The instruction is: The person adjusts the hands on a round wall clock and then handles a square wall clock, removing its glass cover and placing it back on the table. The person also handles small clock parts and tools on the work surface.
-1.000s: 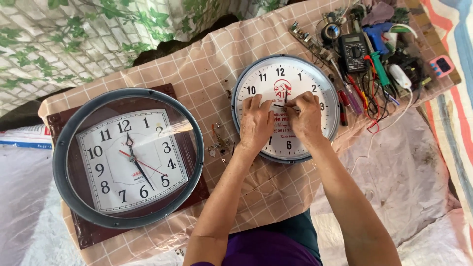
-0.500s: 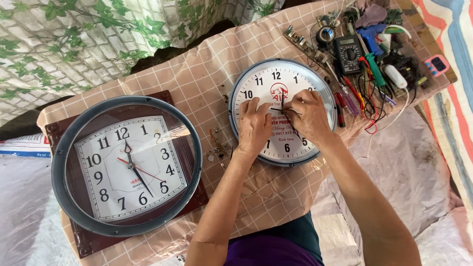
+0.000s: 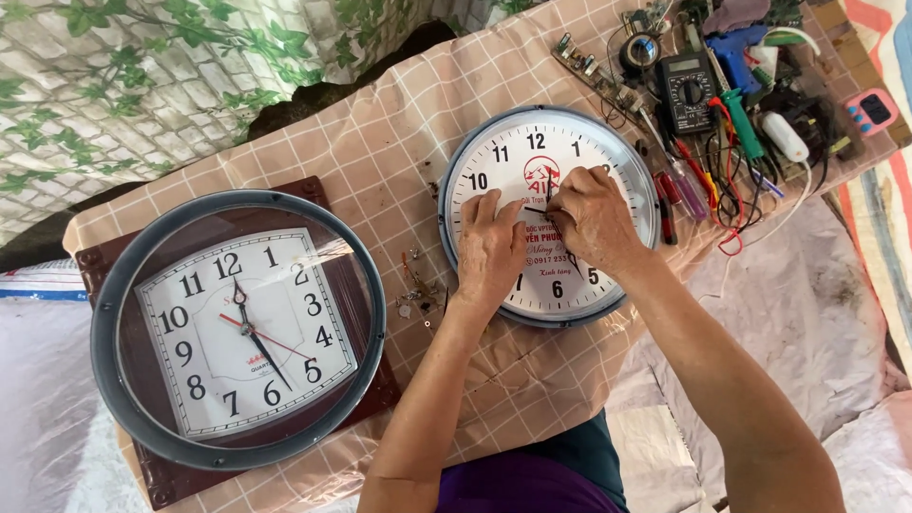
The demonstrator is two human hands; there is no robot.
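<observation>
Both hands on round clock (image 3: 494,152) face — right hand (image 3: 594,218) grip seemingly pinched on clock hand (image 3: 548,183); left hand (image 3: 491,249) flat, fingers apart.

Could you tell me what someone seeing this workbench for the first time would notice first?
Most striking is the round white clock at centre right of the checked cloth, with the left hand and right hand pressed on its uncovered face near the middle. At lower left lies a square dark-framed clock with a round grey glazed ring laid over it. A heap of tools, among them a multimeter, fills the upper right corner.
</observation>
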